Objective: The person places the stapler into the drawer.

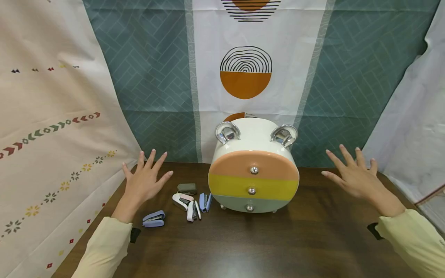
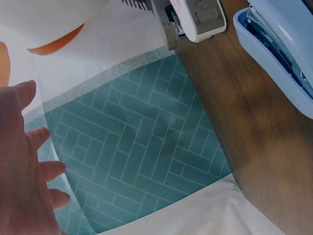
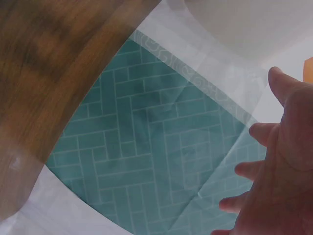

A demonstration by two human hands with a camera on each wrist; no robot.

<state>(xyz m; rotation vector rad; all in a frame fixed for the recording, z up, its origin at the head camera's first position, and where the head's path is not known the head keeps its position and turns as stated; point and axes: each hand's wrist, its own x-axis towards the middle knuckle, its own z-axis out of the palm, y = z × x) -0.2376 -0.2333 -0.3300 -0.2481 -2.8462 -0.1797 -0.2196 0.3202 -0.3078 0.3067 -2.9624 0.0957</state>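
Observation:
My left hand is held up with fingers spread at the left, holding nothing. Just below and right of it lies a blue stapler on the table. Several more staplers cluster nearby: a dark green one, a white and pink one, a white one and another blue one. My right hand is raised at the right, fingers spread, with nothing in it. Between the hands stands a small oval drawer cabinet with orange, yellow and green drawer fronts and silver knobs.
Two silver ear-shaped rings rise from the cabinet's white top. A patterned cloth hangs behind the brown table. Cream cloth borders the left side, white cloth the right.

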